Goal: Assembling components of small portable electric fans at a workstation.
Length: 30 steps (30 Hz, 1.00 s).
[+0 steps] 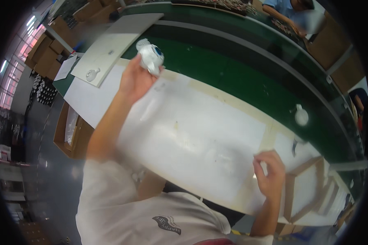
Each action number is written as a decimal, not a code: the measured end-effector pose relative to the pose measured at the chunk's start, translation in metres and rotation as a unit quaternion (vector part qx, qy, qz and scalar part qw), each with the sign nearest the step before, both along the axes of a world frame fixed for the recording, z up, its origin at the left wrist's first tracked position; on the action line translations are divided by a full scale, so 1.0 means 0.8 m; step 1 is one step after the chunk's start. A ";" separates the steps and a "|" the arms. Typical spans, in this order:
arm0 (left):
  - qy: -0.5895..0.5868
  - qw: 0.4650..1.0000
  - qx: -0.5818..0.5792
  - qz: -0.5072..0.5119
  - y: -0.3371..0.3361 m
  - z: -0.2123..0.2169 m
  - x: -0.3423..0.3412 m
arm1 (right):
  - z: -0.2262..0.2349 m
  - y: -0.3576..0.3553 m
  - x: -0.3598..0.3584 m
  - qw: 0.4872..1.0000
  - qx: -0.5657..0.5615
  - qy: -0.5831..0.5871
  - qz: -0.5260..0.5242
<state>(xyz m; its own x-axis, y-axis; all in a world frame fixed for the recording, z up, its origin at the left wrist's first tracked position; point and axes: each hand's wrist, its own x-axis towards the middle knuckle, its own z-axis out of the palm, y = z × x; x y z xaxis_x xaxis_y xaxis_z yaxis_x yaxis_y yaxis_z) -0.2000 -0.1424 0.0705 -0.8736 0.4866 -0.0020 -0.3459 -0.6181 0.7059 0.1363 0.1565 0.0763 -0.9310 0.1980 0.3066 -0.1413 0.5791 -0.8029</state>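
Handling step, by the look of it: left hand [138, 81] grasping a white rounded piece [150, 57], held up near the desk's [184, 118] far edge; right hand [272, 173] curled, cannot tell if pinching anything; next move likely wants a steady hold.

From your head, the fisheye camera looks down and ahead, upright, across the white tabletop [196, 122] to the green surface [233, 77] beyond. It sits close above your shirt [131, 216] at the lower edge, and takes in your left hand [138, 79] and right hand [270, 173]; straight edges bend toward its rim.
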 end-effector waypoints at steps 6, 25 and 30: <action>0.028 0.951 0.073 -0.300 0.090 -0.018 0.154 | -0.015 -0.003 -0.022 0.969 -0.244 0.016 0.043; -0.052 0.976 0.006 -0.211 0.175 -0.039 0.280 | -0.035 0.011 -0.006 0.804 -0.583 0.008 0.115; -0.166 0.870 -0.106 -0.451 0.166 -0.041 0.254 | -0.017 0.010 -0.002 0.822 -0.537 -0.032 0.185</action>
<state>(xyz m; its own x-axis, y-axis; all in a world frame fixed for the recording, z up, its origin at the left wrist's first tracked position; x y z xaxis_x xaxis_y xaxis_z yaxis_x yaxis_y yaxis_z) 0.0030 -0.0094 0.0378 -0.0703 0.9323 -0.3547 -0.8298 0.1427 0.5396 0.1349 0.1642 0.0626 -0.9959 0.0224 0.0878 -0.0858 -0.5428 -0.8355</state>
